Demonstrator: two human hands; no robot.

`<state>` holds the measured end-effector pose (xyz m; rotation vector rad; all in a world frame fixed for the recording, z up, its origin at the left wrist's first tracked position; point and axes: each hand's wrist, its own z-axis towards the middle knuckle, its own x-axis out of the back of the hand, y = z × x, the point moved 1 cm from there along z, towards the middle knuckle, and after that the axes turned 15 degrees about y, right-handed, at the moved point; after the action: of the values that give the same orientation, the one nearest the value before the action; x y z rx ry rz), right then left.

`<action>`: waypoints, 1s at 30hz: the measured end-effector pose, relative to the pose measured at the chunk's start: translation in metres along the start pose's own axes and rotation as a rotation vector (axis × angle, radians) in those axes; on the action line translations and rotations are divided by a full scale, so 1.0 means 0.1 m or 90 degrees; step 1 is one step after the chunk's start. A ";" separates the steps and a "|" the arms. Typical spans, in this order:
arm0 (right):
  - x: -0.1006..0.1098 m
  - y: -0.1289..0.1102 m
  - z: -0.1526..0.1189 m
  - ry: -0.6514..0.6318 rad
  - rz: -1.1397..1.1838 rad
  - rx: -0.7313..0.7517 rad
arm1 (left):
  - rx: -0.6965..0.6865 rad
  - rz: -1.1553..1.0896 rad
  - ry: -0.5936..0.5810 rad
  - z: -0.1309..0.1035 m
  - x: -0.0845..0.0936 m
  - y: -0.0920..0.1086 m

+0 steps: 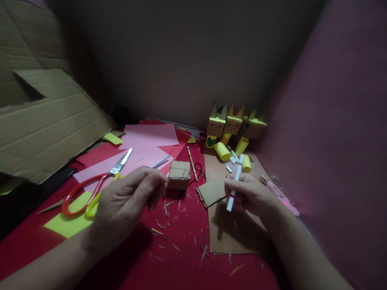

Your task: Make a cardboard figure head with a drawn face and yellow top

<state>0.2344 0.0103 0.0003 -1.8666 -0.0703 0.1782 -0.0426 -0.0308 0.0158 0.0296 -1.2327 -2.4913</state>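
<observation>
My right hand (248, 191) pinches a white marker (237, 181) with a dark pink band, upright and slightly tilted, above a brown cardboard sheet (238, 237). My left hand (133, 201) hangs over the red cloth with its fingers curled together; whether something small is between the fingertips is hidden. Just right of its fingertips sits a small cardboard box (179, 175). A folded cardboard piece (211, 193) lies between the box and my right hand. Large scissors (99, 185) with red and yellow handles rest beside my left hand, blades pointing away.
Pink paper sheets (151, 135) and a yellow sheet (65, 223) lie at left, near big cardboard (45, 117). A pencil (192, 163) stands behind the box. Box-headed figures (216, 127) and yellow paper rolls (222, 151) are at back right. Scraps litter the red cloth (178, 262).
</observation>
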 end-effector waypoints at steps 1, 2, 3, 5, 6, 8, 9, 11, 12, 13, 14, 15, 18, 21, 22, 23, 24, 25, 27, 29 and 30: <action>0.00 -0.01 0.01 0.021 0.010 0.012 | 0.029 0.000 0.032 0.03 -0.01 0.00; -0.01 -0.03 0.01 0.038 0.019 0.025 | 0.048 -0.001 0.048 0.04 -0.02 -0.01; -0.01 -0.04 0.02 0.051 0.022 0.040 | 0.056 0.000 0.048 0.05 -0.03 -0.02; -0.02 -0.05 0.03 0.051 0.009 0.062 | 0.050 0.014 0.015 0.03 -0.07 -0.03; -0.03 -0.04 0.04 0.043 0.000 0.070 | 0.038 0.021 -0.011 0.01 -0.08 -0.05; -0.03 -0.03 0.05 0.024 -0.014 0.074 | 0.003 0.042 -0.068 -0.05 -0.10 -0.08; -0.04 -0.02 0.05 0.017 -0.014 0.071 | -0.022 0.057 -0.092 -0.08 -0.10 -0.10; -0.04 0.01 0.06 0.014 -0.013 0.061 | -0.077 0.081 -0.126 -0.12 -0.11 -0.14; -0.04 0.02 0.05 0.012 -0.019 0.054 | -0.099 0.087 -0.142 -0.14 -0.11 -0.15; -0.05 0.03 0.05 0.008 -0.028 0.046 | -0.119 0.089 -0.155 -0.15 -0.12 -0.17; -0.06 0.03 0.04 0.001 -0.035 0.040 | -0.134 0.089 -0.172 -0.16 -0.13 -0.18; -0.07 0.04 0.03 -0.011 -0.039 0.033 | -0.145 0.090 -0.190 -0.16 -0.14 -0.18; -0.13 0.07 0.00 -0.052 -0.035 0.011 | -0.180 0.097 -0.236 -0.18 -0.18 -0.18; -0.19 0.08 -0.03 -0.071 -0.039 -0.004 | -0.205 0.102 -0.252 -0.20 -0.20 -0.17; -0.20 0.08 -0.03 -0.076 -0.041 -0.006 | -0.210 0.105 -0.258 -0.20 -0.21 -0.16; -0.21 0.08 -0.03 -0.083 -0.041 -0.007 | -0.213 0.108 -0.265 -0.21 -0.21 -0.16; -0.21 0.08 -0.04 -0.089 -0.038 -0.008 | -0.213 0.111 -0.275 -0.21 -0.22 -0.16; -0.22 0.08 -0.04 -0.095 -0.033 -0.007 | -0.211 0.112 -0.286 -0.22 -0.22 -0.17; -0.21 0.08 -0.05 -0.104 -0.019 -0.001 | -0.193 0.111 -0.306 -0.22 -0.23 -0.18; -0.20 0.08 -0.05 -0.109 -0.004 0.009 | -0.165 0.102 -0.318 -0.23 -0.24 -0.21; -0.19 0.09 -0.05 -0.110 0.001 0.014 | -0.152 0.098 -0.322 -0.23 -0.24 -0.23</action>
<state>0.2156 0.0003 -0.0051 -1.8257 -0.1851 0.3391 -0.0230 -0.0281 -0.0196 -0.7673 -1.0451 -2.5691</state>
